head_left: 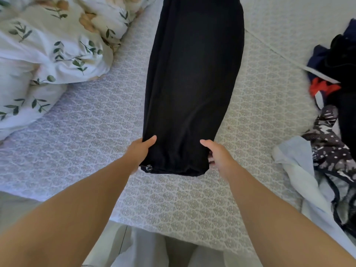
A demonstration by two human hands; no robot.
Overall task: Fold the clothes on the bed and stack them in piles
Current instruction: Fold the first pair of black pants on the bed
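garment (190,83): long black strip lying lengthwise mid-bed (96,122) | left hand (139,151): clamped on near-left corner, thumb on top | right hand (216,153): clamped on near-right corner | bare sheet both sides | duvet (48,45) far left | clothes heap (335,116) at right edge

Garment (189,89) lies mid-bed (92,132), duvet (48,51) left, clothes heap (335,116) right.

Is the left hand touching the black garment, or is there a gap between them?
Touching. In the head view the left hand grips the near left corner of the black garment, its thumb lying on top of the cloth.
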